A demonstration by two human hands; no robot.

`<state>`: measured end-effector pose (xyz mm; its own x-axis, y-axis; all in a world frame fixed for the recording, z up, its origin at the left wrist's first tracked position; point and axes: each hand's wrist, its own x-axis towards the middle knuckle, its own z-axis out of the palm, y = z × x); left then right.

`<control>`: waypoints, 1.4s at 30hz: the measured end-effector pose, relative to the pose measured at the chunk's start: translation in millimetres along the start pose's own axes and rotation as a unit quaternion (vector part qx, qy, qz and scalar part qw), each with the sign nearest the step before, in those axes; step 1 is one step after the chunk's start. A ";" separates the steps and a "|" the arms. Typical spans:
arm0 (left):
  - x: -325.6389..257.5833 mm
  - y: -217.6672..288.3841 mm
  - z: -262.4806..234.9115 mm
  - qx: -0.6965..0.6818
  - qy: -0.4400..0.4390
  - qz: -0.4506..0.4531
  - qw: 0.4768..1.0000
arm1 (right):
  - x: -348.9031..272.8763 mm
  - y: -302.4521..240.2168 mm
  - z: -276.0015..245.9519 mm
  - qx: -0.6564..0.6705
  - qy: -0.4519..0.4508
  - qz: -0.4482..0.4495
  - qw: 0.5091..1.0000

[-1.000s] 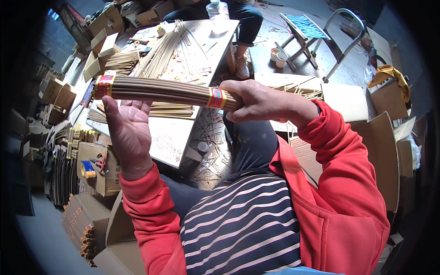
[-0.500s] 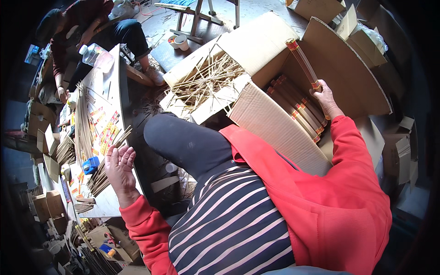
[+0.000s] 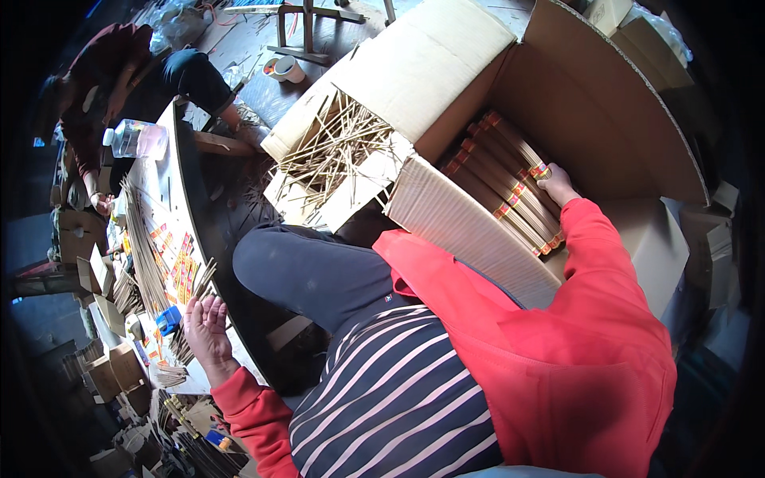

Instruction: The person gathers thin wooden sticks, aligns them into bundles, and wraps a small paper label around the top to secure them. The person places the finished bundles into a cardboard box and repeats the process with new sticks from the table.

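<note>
We see one view only, from a fisheye camera on the head, looking steeply down over our own striped front and red sleeves. It sits close to the body. The tabletop (image 3: 179, 203) bends along the left rim, the open cardboard box (image 3: 606, 119) fills the upper right, and the edges darken all round.

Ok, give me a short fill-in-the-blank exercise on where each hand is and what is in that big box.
1. The right hand rests on a bundle of brown sticks inside a big ____ box.
2. The left hand is open, palm up, at the edge of the ____.
3. The person's jacket is ____ in colour.

Missing words: cardboard; table; red
</note>
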<state>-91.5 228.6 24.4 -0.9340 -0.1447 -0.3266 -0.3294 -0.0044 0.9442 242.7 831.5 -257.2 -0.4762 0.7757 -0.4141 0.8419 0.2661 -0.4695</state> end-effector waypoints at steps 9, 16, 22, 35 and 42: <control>1.6 7.1 20.4 0.049 0.019 0.011 0.999 | 61.4 4.3 27.8 -0.163 0.170 0.050 0.971; 1.0 3.0 9.9 0.049 0.021 0.014 0.998 | 75.4 -11.4 45.5 -0.098 0.001 0.128 0.987; -24.8 -10.9 -17.8 -0.010 0.094 0.011 0.995 | 81.0 -43.9 33.5 -0.005 0.191 -0.072 0.979; -105.7 -45.6 -173.8 -0.199 0.216 0.115 0.949 | -169.9 -424.6 -15.0 0.246 0.034 -0.646 0.721; -192.7 -101.5 -298.5 -0.258 0.373 0.132 0.882 | -312.4 -512.4 67.9 0.125 -0.169 -0.826 0.523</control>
<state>163.1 -38.4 4.5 -0.5555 -0.8170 -0.1549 0.1711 -0.2946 0.9402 -57.2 414.0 59.8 -0.5541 -0.5510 0.6240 -0.8290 0.2976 -0.4734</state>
